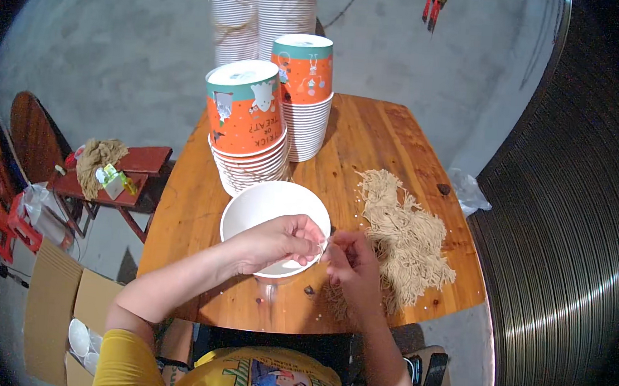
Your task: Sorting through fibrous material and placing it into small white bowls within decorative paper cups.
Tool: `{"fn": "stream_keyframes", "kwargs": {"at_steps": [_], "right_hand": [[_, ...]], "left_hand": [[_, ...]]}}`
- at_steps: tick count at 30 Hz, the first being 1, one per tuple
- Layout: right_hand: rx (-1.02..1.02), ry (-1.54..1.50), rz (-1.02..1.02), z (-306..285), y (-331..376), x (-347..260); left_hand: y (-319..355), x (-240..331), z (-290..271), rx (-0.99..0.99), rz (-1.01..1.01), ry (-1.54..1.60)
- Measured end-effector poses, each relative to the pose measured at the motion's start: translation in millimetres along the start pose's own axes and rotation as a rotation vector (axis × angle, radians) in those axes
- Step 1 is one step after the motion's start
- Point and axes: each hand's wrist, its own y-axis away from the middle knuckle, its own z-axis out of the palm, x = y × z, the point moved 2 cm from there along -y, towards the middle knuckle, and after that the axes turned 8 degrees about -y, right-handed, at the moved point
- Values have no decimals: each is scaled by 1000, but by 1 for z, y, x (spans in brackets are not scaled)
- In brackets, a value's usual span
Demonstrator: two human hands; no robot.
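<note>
An open white paper bucket (pixel 254 214) stands near the front of the wooden table. Over its right rim my left hand (pixel 281 245) is closed in a pinch, fingertips toward the right. My right hand (pixel 356 268) pinches too, just right of the rim, its fingertips almost meeting the left ones. Something thin and pale shows between them, too small to name for certain. Beside my right hand lies a loose heap of tan cords (pixel 409 250), partly hidden by that hand.
Behind the bucket rise two stacks of upturned orange-and-green paper buckets (pixel 243 120) (pixel 304 71), with bagged white stacks (pixel 264 18) farther back. A red bench (pixel 135 170) holds more cord at left. A cardboard box (pixel 65 305) sits lower left; a ribbed shutter (pixel 557 246) runs along the right.
</note>
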Motion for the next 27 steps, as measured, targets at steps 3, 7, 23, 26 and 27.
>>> {"fn": "stream_keyframes", "kwargs": {"at_steps": [3,7,23,26,27], "right_hand": [[-40,70,10,-5,-2,6],[-44,92,-10,-6,-3,8],[-5,352,-24,2,5,-2],[22,235,-45,-4,3,4],[19,234,-46,-4,3,5]], "left_hand": [[3,7,6,9,18,-14],[3,6,9,43,44,-63],[-2,-2,1,100,73,-127],[-4,0,2,89,92,-202],[-4,1,1,81,92,-232]]}}
